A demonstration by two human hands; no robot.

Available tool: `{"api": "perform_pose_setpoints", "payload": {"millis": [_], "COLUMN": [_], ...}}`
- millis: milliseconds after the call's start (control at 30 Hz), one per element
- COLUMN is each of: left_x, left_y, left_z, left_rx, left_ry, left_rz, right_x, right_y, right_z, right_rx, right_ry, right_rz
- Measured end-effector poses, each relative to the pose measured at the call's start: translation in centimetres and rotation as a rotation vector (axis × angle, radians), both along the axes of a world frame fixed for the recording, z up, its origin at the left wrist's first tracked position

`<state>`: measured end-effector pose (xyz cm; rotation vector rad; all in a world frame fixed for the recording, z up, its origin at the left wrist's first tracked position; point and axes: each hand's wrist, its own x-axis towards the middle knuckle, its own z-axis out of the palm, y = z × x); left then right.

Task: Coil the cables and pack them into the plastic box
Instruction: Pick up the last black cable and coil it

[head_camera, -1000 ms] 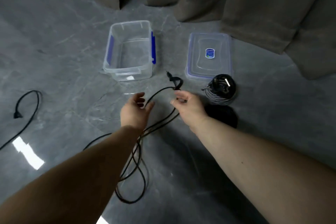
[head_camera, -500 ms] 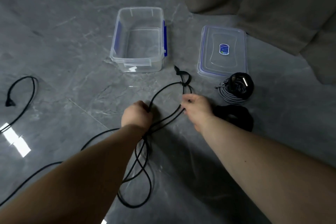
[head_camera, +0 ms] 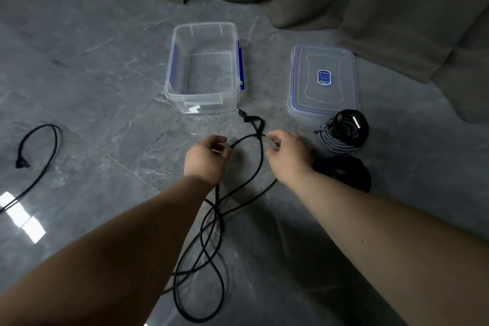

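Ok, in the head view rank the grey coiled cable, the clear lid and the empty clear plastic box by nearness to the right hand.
1. Grey coiled cable, just right of the right hand.
2. Clear lid, beyond, right.
3. Empty clear plastic box, beyond, left.

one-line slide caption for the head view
Both hands gather a black cable before an empty plastic box, lid alongside.

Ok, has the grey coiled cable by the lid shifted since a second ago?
No. The grey coiled cable lies at the near right corner of the lid, just as before; only the camera view shifted.
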<state>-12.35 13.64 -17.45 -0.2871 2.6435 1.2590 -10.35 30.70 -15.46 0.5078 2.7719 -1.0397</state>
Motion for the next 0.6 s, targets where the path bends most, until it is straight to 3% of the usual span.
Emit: {"api": "perform_pose_setpoints", "payload": {"millis": [100, 300, 600], "left_x": [0.2, 0.1, 1.0], "left_y": [-1.2, -5.6, -21.3], "left_z": [-0.1, 1.3, 1.7], "left_rx": [-0.017, -0.047, -0.289], "left_ry": [-0.014, 0.022, 0.076], "left_rz": [0.010, 0.077, 0.210], "right_x": [-0.2, -1.5, -3.0], "right_y": [-1.8, -8.9, -24.0], "right_z": [-0.4, -0.1, -1.2], "right_rx": [-0.084, -0.343, -0.514], "right_ry": [-0.051, 0.050, 0.013], "right_rz": [0.051, 0.184, 0.350]}}
